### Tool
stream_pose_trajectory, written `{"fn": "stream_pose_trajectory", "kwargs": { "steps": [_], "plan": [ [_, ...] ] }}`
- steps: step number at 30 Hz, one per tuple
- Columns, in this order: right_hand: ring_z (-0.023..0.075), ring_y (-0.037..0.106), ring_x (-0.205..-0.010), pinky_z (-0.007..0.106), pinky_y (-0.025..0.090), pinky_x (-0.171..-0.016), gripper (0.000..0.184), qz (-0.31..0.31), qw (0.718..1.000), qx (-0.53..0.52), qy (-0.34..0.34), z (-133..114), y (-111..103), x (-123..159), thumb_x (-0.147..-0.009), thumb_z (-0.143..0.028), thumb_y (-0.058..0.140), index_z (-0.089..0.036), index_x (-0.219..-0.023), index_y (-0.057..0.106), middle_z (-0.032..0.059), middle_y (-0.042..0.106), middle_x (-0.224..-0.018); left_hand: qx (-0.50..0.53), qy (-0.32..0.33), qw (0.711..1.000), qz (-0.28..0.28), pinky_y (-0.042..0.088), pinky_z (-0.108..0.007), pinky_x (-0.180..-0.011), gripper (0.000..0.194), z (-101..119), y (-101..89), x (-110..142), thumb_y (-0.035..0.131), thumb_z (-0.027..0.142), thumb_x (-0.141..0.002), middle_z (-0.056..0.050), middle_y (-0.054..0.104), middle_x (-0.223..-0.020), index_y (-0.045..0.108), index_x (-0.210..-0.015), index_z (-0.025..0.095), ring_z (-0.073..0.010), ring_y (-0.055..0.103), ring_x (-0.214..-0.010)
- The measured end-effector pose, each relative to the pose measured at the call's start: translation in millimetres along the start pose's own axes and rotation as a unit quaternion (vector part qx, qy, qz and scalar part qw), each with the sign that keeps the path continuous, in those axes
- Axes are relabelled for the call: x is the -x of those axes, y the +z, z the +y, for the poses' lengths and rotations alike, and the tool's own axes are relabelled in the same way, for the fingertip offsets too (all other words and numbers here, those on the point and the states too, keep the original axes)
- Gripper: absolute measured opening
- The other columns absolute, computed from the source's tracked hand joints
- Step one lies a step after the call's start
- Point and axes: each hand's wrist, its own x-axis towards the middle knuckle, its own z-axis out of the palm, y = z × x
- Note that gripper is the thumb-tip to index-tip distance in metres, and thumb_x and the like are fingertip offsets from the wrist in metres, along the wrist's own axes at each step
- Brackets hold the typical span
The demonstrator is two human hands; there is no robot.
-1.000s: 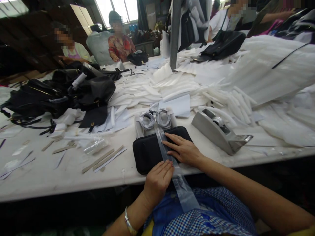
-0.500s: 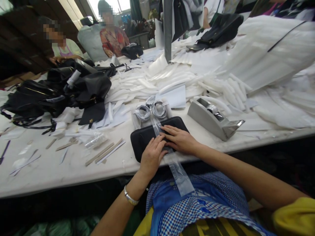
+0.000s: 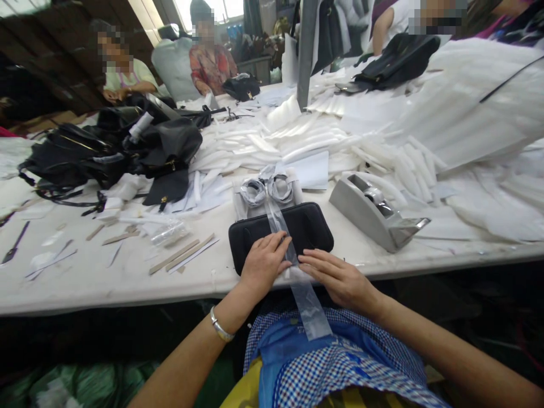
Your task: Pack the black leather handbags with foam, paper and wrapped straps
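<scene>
A long white table [image 3: 106,286] fills the middle. At its near edge lies a flat black case [image 3: 312,226], with a grey tape dispenser [image 3: 369,212] to the right. A clear strip [image 3: 307,302] crosses the case (its end hangs past the table). The left hand [image 3: 264,262] rests on it, thumb and fingers apart; the right hand [image 3: 342,279] meets its edge, grip unclear.

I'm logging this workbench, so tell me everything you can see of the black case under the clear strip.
The black case is rectangular with rounded corners, leather-like, with a seam-like line along its rim. It lies slightly slanted near the front of the table. The clear strip crosses its middle; the left hand rests over both. The right hand is beside it, contact unclear.
</scene>
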Motion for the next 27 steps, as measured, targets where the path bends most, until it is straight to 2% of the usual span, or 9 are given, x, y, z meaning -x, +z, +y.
{"fn": "stream_pose_trajectory", "kwargs": {
  "steps": [3,6,9,13,17,20,24,27],
  "plan": [
    [0.0268,0.030,-0.147,0.051,0.037,-0.117,0.055,0.015,0.998,0.042,0.045,16.3,10.3,-46.9,-0.094,-0.006,0.042,-0.013,-0.148,0.042,0.0137,0.047,-0.150,-0.026,-0.020,0.999,-0.006,0.049,-0.042,-0.103,0.065,3.3,0.9,-2.6,0.076,0.034,-0.081,-0.017,0.051,-0.146,0.051,-0.137,0.013,-0.0301,0.054,-0.127],
    [0.0321,0.033,-0.145,0.055,0.034,-0.117,0.048,-0.014,0.992,0.092,0.080,40.8,18.9,-83.0,-0.097,-0.023,0.049,-0.012,-0.144,0.048,0.0160,0.047,-0.149,-0.064,-0.044,0.997,0.001,0.038,-0.056,-0.112,0.070,3.0,0.5,-4.9,0.079,0.041,-0.077,-0.021,0.041,-0.153,0.053,-0.135,0.012,-0.0372,0.039,-0.140],
    [0.0339,0.040,-0.141,0.053,0.036,-0.116,0.050,-0.068,0.988,0.111,0.085,57.5,21.5,-92.3,-0.095,-0.027,0.055,-0.010,-0.142,0.051,0.0158,0.049,-0.148,-0.069,-0.059,0.996,0.000,0.024,-0.071,-0.112,0.078,-3.3,-1.7,-8.0,0.079,0.053,-0.072,-0.021,0.033,-0.157,0.053,-0.137,0.018,-0.0433,0.025,-0.146],
    [0.0321,0.043,-0.139,0.051,0.037,-0.115,0.051,-0.094,0.987,0.100,0.084,65.2,21.0,-92.8,-0.093,-0.024,0.057,-0.011,-0.141,0.051,0.0159,0.052,-0.146,-0.034,-0.036,0.998,-0.030,0.024,-0.067,-0.114,0.079,-16.8,-1.6,-12.2,0.076,0.057,-0.074,-0.019,0.036,-0.156,0.049,-0.141,0.022,-0.0408,0.028,-0.145],
    [0.0309,0.039,-0.141,0.052,0.033,-0.117,0.048,-0.091,0.989,0.087,0.076,69.7,19.8,-96.8,-0.096,-0.023,0.051,-0.010,-0.142,0.050,0.0164,0.050,-0.147,-0.021,-0.036,0.998,-0.048,0.021,-0.065,-0.116,0.082,-24.2,-0.9,-14.8,0.073,0.059,-0.076,-0.016,0.033,-0.158,0.045,-0.144,0.024,-0.0384,0.026,-0.147],
    [0.0271,0.035,-0.144,0.051,0.033,-0.119,0.049,-0.078,0.994,0.050,0.051,64.5,10.4,-77.7,-0.096,-0.017,0.047,-0.014,-0.144,0.047,0.0129,0.049,-0.149,-0.022,-0.040,0.997,-0.056,0.020,-0.063,-0.117,0.084,-24.1,-1.8,-14.4,0.072,0.060,-0.077,-0.016,0.031,-0.159,0.042,-0.147,0.024,-0.0379,0.025,-0.147],
    [0.0227,0.026,-0.148,0.048,0.034,-0.119,0.069,-0.100,0.995,0.016,0.002,36.1,-8.6,-14.1,-0.085,0.001,0.040,-0.017,-0.151,0.037,0.0084,0.043,-0.154,-0.027,-0.041,0.998,-0.049,0.019,-0.062,-0.117,0.078,-22.8,-1.5,-12.3,0.069,0.059,-0.080,-0.015,0.031,-0.159,0.043,-0.146,0.026,-0.0375,0.025,-0.147],
    [0.0224,0.024,-0.149,0.048,0.032,-0.120,0.072,-0.133,0.990,0.035,-0.032,10.9,-8.6,26.5,-0.083,0.003,0.040,-0.021,-0.151,0.037,0.0063,0.038,-0.157,-0.032,-0.033,0.998,-0.044,0.018,-0.062,-0.117,0.076,-22.9,-0.4,-11.5,0.069,0.058,-0.081,-0.016,0.030,-0.159,0.044,-0.146,0.025,-0.0381,0.025,-0.147]
  ]
}}
